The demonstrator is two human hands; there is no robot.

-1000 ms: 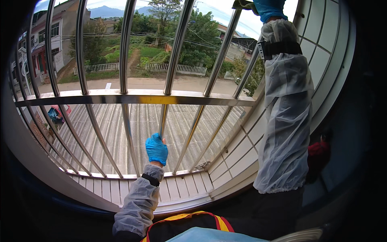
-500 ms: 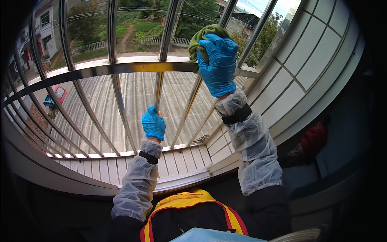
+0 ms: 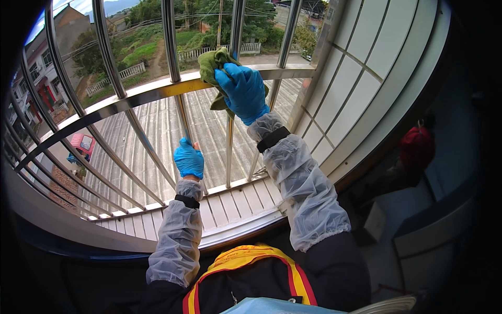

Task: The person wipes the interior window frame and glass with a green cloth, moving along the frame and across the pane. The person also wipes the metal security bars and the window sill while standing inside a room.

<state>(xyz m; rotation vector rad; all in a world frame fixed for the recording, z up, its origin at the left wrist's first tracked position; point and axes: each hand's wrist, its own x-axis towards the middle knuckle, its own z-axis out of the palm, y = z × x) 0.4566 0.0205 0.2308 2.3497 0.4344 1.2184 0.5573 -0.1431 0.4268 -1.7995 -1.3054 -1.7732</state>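
My right hand, in a blue glove, presses a green cloth against the horizontal metal rail of the window bars. Part of the cloth hangs below the rail beside an upright bar. Lower and to the left, my left hand, also gloved in blue, is closed round a shiny vertical bar. Its fingertips are mostly hidden from me. Clear plastic sleeves with black bands cover both forearms.
White wall tiles line the right side of the window opening. Below the bars runs a white tiled sill. A corrugated roof lies outside, with a red vehicle at left. A person in red is in the dim room at right.
My right hand and the cloth have moved left along the rail. The view has shifted too. My left hand keeps its grip on the same bar.
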